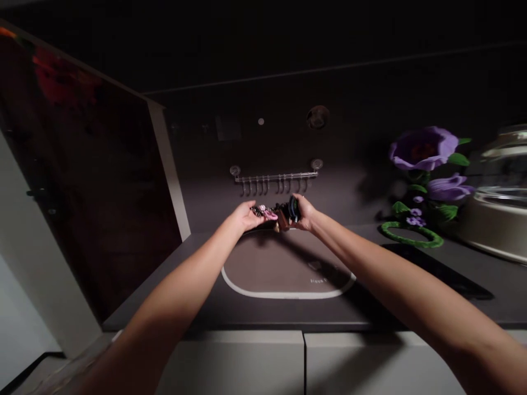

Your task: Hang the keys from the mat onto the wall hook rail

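Observation:
Both hands hold a bunch of keychains [270, 214] over the far part of an oval brown mat with a white rim [288, 294]. My left hand [246, 215] is closed on its left end, where metal bits and a pink loop show. My right hand [304, 213] grips dark round pieces at the other end. A brown block-shaped charm [284, 220] hangs between the hands. The smaller parts are too dark to make out. Just above and behind the hands, a clear rail with several hooks [276, 176] is fixed to the wall.
To the right stand purple craft flowers [424, 149] with a green ring base [411, 235], beside a pale appliance with a clear top [498, 219]. A flat black slab [440, 271] lies on the dark counter [263, 314]. A dark door [82, 181] is at the left.

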Motion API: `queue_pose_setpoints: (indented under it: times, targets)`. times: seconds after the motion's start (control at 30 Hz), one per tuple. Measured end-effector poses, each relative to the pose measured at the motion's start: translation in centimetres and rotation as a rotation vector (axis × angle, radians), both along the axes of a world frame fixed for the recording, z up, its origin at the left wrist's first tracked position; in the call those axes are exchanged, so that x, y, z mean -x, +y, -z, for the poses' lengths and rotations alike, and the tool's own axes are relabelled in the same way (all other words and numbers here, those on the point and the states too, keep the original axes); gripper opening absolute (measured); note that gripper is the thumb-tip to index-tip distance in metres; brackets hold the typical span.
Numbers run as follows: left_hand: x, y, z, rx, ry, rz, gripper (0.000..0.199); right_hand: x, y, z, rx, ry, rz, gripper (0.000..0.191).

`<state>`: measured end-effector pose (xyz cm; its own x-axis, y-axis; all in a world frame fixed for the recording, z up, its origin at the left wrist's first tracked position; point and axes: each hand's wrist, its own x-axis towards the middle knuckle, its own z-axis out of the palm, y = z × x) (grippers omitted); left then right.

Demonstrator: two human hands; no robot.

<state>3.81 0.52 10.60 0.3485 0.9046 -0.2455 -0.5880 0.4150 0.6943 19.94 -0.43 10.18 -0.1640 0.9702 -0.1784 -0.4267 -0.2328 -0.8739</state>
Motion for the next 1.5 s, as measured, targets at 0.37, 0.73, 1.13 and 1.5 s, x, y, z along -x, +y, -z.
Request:
queue_pose_setpoints:
  times: [0.37, 0.73, 1.13, 1.5]
  targets:
    - [1.7, -1.0, 7.4, -0.120, 0.382, 0.074, 0.013, -2.4, -2.0, 5.8, -0.119, -0.694, 0.102, 0.020]
    - [3.8, -0.6, 9.4, -0.543, 0.997, -0.264, 0.009, -6.4, -1.8, 7.1, -0.389, -1.295, 0.191, 0.037]
    - [5.6, 0.3, 10.8, -0.564, 0.943, -0.290, 0.031, -8.9, -1.9, 7.4, -0.307, -1.606, 0.337, 0.028]
    - [5.2, -3.1, 8.0, -0.781, 0.876, -0.389, 0.013, -7.9, -5.5, 6.6, -0.495, -1.671, 0.497, 0.019]
